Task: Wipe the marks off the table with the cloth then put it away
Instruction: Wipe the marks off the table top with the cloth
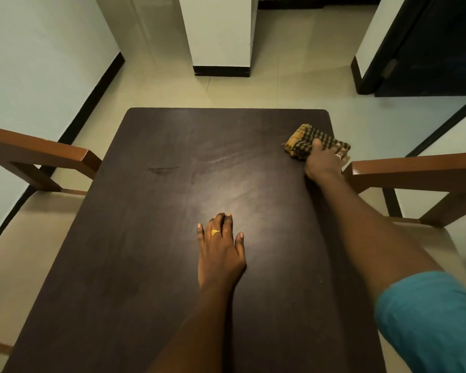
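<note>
The wiping looks part done. A dark smear point(163, 170) and a thin streak beside it show left of the middle of the worktop point(145, 265), with faint, dull swipe traces toward the far edge. Those marks look left to clear, and the cloth is not yet put away.

The cloth point(304, 140) lies folded into a thick, soft pad of woven yellow-and-dark check at the right edge, near the far right corner. The right hand point(324, 161) presses on it, fingers laid across the top and thumb spread, not bunching it. The left hand point(221, 249) rests flat on the worktop toward the near middle, fingers straight, holding nothing. The worktop is dark, smooth wood with rounded corners and a soft sheen.
</note>
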### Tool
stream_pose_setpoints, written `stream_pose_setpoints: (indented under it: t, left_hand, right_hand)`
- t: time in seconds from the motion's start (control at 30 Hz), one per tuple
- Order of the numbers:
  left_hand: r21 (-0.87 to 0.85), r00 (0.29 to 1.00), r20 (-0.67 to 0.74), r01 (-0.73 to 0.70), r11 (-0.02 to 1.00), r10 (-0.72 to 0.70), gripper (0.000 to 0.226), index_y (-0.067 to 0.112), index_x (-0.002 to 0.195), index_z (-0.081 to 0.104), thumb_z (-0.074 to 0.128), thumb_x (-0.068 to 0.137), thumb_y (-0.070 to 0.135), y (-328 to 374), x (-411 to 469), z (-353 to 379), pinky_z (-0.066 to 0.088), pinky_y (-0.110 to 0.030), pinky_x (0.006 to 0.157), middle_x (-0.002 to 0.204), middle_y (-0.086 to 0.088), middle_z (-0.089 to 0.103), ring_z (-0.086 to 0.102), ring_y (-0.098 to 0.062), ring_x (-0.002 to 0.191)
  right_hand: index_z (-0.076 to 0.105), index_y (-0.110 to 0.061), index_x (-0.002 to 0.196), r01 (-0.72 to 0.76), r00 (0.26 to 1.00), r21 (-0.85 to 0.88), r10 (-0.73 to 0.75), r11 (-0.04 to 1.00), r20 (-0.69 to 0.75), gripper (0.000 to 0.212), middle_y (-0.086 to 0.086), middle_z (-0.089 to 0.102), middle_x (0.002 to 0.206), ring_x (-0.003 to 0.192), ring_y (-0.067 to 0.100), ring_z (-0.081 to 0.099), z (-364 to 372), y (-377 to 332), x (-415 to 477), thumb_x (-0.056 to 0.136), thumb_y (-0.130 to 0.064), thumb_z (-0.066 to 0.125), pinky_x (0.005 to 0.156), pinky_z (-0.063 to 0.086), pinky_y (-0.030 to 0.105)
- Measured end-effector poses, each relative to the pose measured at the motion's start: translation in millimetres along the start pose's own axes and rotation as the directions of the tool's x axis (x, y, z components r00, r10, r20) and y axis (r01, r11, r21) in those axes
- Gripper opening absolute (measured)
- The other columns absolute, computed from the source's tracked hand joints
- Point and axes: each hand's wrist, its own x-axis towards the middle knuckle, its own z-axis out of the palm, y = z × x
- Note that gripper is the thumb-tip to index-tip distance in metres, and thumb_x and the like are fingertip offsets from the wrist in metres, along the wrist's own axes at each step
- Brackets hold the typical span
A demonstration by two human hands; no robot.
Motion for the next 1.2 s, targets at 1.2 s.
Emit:
stream_pose_setpoints:
  t: [1.2]
  left_hand:
    - [-0.087, 0.937, 0.119, 0.339, 0.937, -0.328, 0.050, 0.006, 0.145, 0.026, 0.038, 0.098, 0.020, -159, -164, -94, 0.021, -0.040, 0.116, 0.154, -0.015, 0.021, 0.018, -0.028, 0.143]
  right_hand:
    - [0.021, -0.025, 0.149, 0.031, 0.995, -0.024, -0.028, 0.999, 0.097, 0.049, 0.041, 0.025, 0.144, 0.138, 0.053, 0.017, 57, -15, -298, 0.100, -0.017, 0.027, 0.113, 0.011, 0.057]
